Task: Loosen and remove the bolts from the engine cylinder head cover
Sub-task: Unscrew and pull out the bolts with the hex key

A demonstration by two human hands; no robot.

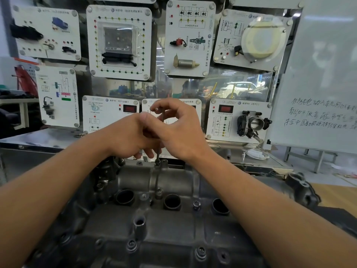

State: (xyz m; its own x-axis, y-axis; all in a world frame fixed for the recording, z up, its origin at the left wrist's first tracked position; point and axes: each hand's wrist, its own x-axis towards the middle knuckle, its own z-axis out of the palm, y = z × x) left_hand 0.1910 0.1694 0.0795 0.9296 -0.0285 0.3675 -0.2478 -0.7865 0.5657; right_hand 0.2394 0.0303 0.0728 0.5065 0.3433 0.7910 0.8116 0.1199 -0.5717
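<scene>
Head view looks down on a grey cylinder head cover [173, 225], and both hands are raised over its far edge. A thin metal wrench rod [158, 154] stands nearly upright there, and its lower tip is seated on a bolt [157, 162] at that far edge. The left hand [127, 136] has its fingers curled around the middle of the rod. The right hand [181, 130] touches the left from the other side, and its curled fingers pinch the rod's upper part. Whether the bolt is already raised from its seat I cannot tell.

A second bolt [196, 205] stands upright on the cover among three dark spark plug wells [172, 202]. Two more bolt heads [201, 252] sit along the cover's near edge.

Beyond the cover rises a wall of white training panels [119, 41]. One of these, beyond the cover's far right, carries a throttle body [251, 122]. A whiteboard [318, 84] with handwriting leans further right.
</scene>
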